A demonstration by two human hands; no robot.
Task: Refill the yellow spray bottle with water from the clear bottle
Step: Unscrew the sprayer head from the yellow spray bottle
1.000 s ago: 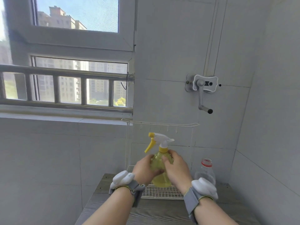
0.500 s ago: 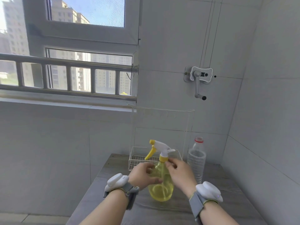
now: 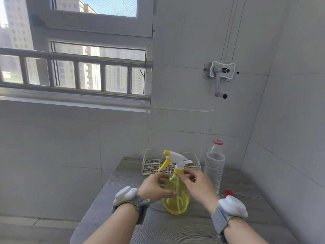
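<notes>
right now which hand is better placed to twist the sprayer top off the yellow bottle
The right hand, probably: its fingertips are already at the yellow collar under the spray head. The left hand wraps the yellow spray bottle lower down, so it suits steadying the body on the table.

The yellow spray bottle (image 3: 176, 196) stands upright on the grey wood-grain table (image 3: 175, 229), its white and yellow trigger head (image 3: 174, 160) still on. The left hand (image 3: 154, 188) curls around the bottle's left side, thumb across the front. The right hand (image 3: 199, 186) has its fingertips at the yellow collar (image 3: 179, 171); they are blurred. Just to the right stands the clear bottle (image 3: 214, 168), uncapped, with a red cap (image 3: 228, 192) lying on the table near its base. A white wire basket (image 3: 153, 166) sits behind.
</notes>
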